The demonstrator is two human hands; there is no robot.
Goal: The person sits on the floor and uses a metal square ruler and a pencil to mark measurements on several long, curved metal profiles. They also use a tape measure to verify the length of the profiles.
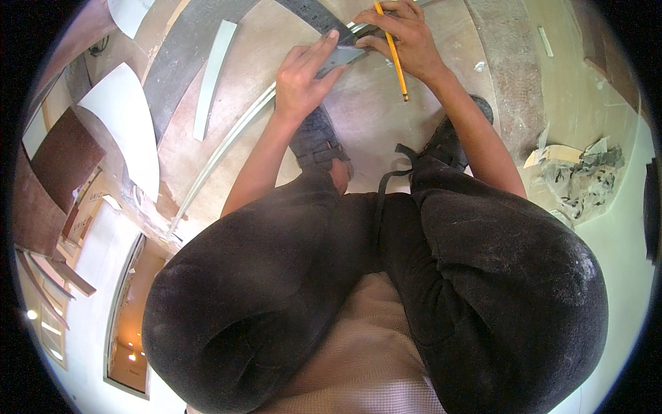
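My left hand (301,83) grips a metal square (314,16), thumb and fingers spread along its handle. The square's dark ruled blade runs off toward the top edge. Beneath it a long, thin white strip (238,130) lies across the floor, from lower left to upper right. My right hand (412,47) closes on a yellow pencil (394,54), whose dark blunt end hangs toward me. The thumb and forefinger of that hand are close to the square and the strip; whether they touch them, I cannot tell. The pencil's other tip is not clearly visible.
Both my shoes (316,138) stand on the dusty floor (376,127) beside the work. A short pale strip (214,81) and a curved white panel (127,121) are at left. Crumpled plastic with scraps (583,176) lies at right. Brown boards (65,159) lean at far left.
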